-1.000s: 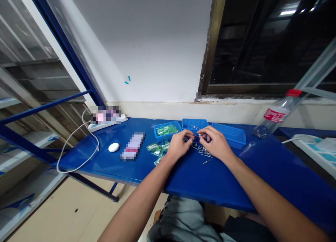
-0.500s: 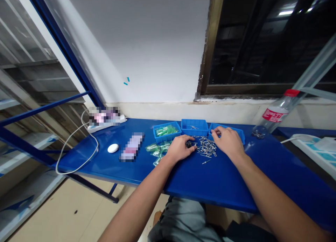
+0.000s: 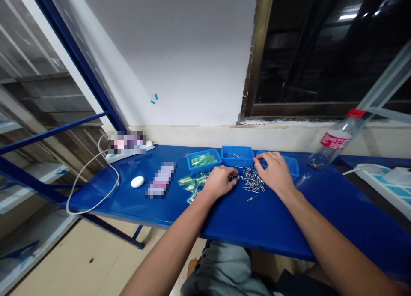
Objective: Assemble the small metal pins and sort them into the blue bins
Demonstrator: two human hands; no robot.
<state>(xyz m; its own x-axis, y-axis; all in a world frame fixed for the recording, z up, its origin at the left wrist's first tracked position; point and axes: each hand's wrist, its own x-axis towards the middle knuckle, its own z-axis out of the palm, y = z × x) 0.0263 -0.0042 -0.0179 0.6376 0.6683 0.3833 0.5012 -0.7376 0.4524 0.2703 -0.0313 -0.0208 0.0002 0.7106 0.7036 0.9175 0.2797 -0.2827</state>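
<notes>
A pile of silver blind rivets (image 3: 253,181) lies on the blue table between my hands. My left hand (image 3: 220,182) rests at the pile's left side, its fingers curled round a few rivets (image 3: 233,177) whose ends show between thumb and forefinger. Over the pile's far right edge is my right hand (image 3: 276,171), thumb and forefinger tips nearly together; anything between them is too small to make out. Behind the pile stands a blue bin (image 3: 238,159) with a few rivets inside. Another blue bin (image 3: 291,165) is partly hidden by my right hand.
A blue bin (image 3: 192,171) at left holds green packets, and more green packets (image 3: 190,183) lie before it. Farther left are a blurred-out flat item (image 3: 161,180), a white oval object (image 3: 138,182) and a power strip (image 3: 130,153). A plastic bottle (image 3: 336,139) stands at right.
My right hand has moved slightly left, from over the right bin towards the pile. The left hand has barely shifted, its fingers a little more closed.
</notes>
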